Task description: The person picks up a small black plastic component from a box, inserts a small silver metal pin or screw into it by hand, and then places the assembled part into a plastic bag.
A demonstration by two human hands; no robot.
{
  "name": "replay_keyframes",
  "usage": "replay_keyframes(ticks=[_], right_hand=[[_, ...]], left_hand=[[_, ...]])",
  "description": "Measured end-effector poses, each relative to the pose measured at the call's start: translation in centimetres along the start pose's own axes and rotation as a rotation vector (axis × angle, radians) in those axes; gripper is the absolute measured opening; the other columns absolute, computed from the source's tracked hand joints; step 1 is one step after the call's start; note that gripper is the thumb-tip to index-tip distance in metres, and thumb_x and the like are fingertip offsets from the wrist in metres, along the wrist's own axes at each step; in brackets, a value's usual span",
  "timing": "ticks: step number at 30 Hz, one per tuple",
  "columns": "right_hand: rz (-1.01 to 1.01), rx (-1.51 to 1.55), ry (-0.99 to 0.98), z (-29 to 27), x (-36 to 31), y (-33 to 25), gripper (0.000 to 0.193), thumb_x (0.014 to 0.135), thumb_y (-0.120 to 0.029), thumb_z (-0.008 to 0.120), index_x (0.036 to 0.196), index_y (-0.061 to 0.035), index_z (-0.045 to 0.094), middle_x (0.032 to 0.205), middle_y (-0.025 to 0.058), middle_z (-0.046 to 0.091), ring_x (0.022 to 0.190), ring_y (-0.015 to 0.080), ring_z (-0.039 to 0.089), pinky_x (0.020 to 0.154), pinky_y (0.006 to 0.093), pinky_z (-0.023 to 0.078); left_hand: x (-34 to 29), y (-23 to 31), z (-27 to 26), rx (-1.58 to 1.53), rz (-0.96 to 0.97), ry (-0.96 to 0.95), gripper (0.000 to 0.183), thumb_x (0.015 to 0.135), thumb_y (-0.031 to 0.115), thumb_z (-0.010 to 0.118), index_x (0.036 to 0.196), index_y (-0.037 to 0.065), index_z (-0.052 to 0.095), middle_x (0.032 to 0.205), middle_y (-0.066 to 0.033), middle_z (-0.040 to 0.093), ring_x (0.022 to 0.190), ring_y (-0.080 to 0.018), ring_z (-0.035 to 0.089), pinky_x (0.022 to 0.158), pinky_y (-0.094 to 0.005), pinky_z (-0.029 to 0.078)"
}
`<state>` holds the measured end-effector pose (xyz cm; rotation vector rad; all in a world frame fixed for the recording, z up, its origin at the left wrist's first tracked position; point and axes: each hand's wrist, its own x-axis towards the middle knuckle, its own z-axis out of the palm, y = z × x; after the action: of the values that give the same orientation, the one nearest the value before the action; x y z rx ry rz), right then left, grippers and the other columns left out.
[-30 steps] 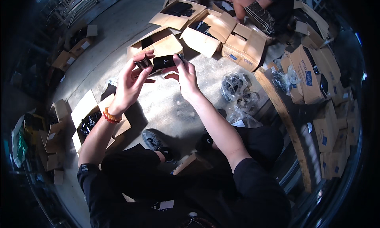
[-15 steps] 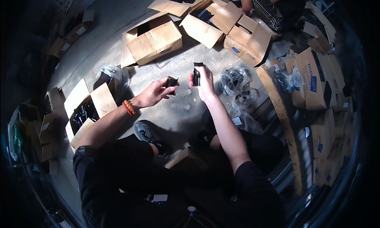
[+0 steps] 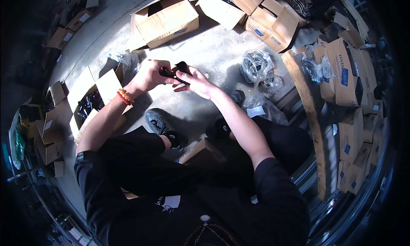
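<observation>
Left hand (image 3: 148, 75) nearer right hand (image 3: 199, 82), bare floor (image 3: 213, 45) beyond

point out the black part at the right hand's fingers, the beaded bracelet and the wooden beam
Black part (image 3: 182, 67): head view, on its upper end.
Beaded bracelet (image 3: 124, 97): head view, on the middle of its beads.
Wooden beam (image 3: 310, 113): head view, midway along its length.
</observation>
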<state>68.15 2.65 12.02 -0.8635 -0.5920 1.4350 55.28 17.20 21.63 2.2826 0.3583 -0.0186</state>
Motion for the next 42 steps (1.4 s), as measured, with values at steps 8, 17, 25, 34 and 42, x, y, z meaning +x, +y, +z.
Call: replay_keyframes(ticks=[8, 17, 25, 34, 42], right_hand=[[0.002, 0.168, 0.048, 1.4, 0.4, 0.2, 0.048, 0.096, -0.054, 0.048, 0.105, -0.0065, 0.054, 0.070, 0.0023, 0.057, 0.052, 0.0116, 0.055, 0.042, 0.0223, 0.041], [-0.224, -0.086, 0.174, 2.5, -0.1, -1.8, 0.032, 0.097, -0.025, 0.059, 0.119, -0.0027, 0.052, 0.077, 0.0047, 0.061, 0.056, 0.0093, 0.060, 0.048, 0.0217, 0.049], [-0.575, -0.474, 0.374, 2.9, 0.4, -1.6, 0.025, 0.100, -0.022, 0.052, 0.118, -0.0051, 0.053, 0.084, 0.0007, 0.057, 0.057, 0.0034, 0.047, 0.045, 0.0194, 0.038], [-0.885, -0.506, 0.418, 1.3, -1.1, -4.8, 0.033, 0.104, -0.027, 0.038, 0.124, -0.0009, 0.043, 0.090, 0.0046, 0.057, 0.055, 0.0038, 0.039, 0.051, 0.0204, 0.034], [-0.967, -0.637, 0.132, 4.6, -3.0, -9.6, 0.048, 0.090, -0.031, 0.067, 0.122, 0.0027, 0.053, 0.126, 0.0178, 0.058, 0.119, 0.0264, 0.055, 0.102, 0.0387, 0.041]], left_hand=[[-0.5, -1.6, -0.7, -0.152, -0.005, -0.023, 0.030, 0.077, 0.023, 0.082, 0.084, 0.003, 0.062, 0.076, 0.0019, 0.061, 0.070, -0.0027, 0.054, 0.059, -0.0217, 0.044], [0.0, -2.3, -1.0, -0.667, -0.063, -0.053, 0.052, 0.093, 0.029, 0.065, 0.137, 0.008, 0.047, 0.119, -0.0041, 0.057, 0.111, -0.0123, 0.055, 0.097, -0.0329, 0.047], [-0.3, 0.3, 1.5, -0.993, -0.079, 0.030, 0.038, 0.098, 0.029, 0.057, 0.128, 0.006, 0.053, 0.124, -0.0060, 0.058, 0.116, -0.0158, 0.055, 0.103, -0.0403, 0.046], [-0.9, 4.6, -0.1, -0.622, 0.240, 0.078, 0.045, 0.091, 0.018, 0.067, 0.132, 0.006, 0.052, 0.124, -0.0067, 0.062, 0.111, -0.0142, 0.059, 0.096, -0.0319, 0.049], [-1.4, 5.5, -1.8, -0.046, 0.419, 0.326, 0.061, 0.082, 0.031, 0.074, 0.135, 0.010, 0.053, 0.119, -0.0120, 0.065, 0.102, -0.0215, 0.067, 0.086, -0.0327, 0.054]])
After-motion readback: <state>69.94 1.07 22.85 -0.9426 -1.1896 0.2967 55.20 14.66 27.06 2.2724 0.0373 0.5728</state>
